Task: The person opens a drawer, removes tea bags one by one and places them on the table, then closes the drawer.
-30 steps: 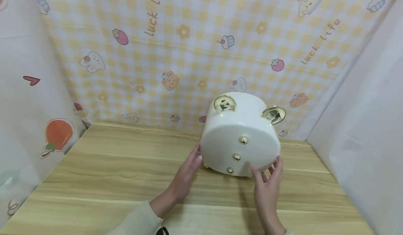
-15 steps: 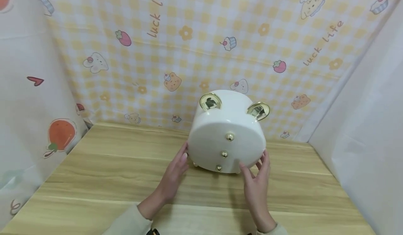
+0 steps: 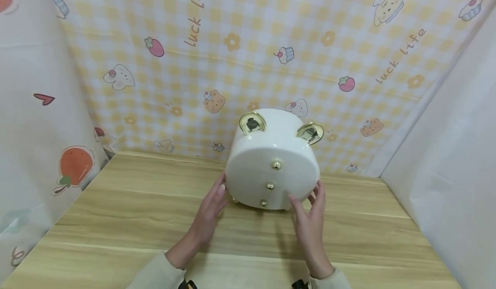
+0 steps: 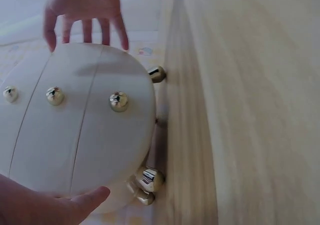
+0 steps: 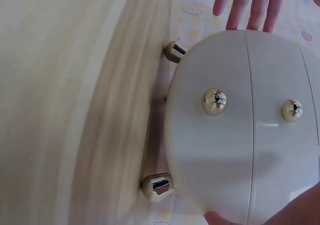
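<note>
Left hand (image 3: pixel 209 211): fingers straight against the left side of the box (image 3: pixel 257 168), uncurled; likely bracing it.
Right hand (image 3: pixel 310 220): light grasp on the box, thumb at its front edge, fingers on its right side; probably counters the left hand's push.
Knobs (image 3: pixel 270 186): down the box's front, between the hands, untouched; perhaps why the hands take the sides.
Ears (image 3: pixel 252 123): atop the box, above both hands.
Feet (image 5: pixel 159 187): beneath the box, at table level; whether they bear full weight, cannot tell.
Table (image 3: pixel 155 220): under the box.
Patterned cloth (image 3: pixel 240 69): behind the box.
</note>
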The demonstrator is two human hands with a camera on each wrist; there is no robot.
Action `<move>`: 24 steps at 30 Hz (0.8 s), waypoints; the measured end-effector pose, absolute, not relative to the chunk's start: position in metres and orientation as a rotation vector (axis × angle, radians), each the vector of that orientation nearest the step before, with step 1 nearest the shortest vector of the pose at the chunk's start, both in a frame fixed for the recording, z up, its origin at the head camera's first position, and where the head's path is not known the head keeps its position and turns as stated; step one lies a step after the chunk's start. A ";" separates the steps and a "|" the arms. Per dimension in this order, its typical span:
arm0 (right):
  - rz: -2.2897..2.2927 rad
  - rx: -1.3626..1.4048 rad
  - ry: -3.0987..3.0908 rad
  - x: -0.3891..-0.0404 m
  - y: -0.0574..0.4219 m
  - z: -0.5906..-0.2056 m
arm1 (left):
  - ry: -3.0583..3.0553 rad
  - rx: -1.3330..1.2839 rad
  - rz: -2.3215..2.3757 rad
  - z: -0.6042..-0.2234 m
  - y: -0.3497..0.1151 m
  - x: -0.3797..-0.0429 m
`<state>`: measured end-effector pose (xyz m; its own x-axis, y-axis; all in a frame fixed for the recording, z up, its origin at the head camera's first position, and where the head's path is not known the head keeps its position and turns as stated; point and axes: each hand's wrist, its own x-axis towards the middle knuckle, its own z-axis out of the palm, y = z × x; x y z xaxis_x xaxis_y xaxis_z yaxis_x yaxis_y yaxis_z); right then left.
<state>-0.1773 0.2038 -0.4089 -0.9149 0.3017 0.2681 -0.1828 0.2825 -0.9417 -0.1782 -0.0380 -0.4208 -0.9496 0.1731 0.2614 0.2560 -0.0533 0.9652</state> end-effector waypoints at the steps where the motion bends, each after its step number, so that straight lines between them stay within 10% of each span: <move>1: 1.673 -0.108 -2.161 -0.178 0.203 -0.409 | -2.114 -0.475 -2.195 -0.421 -0.039 -0.179; 24: 1.686 -0.064 -2.234 -0.183 0.199 -0.408 | -2.115 -0.429 -2.205 -0.419 -0.044 -0.183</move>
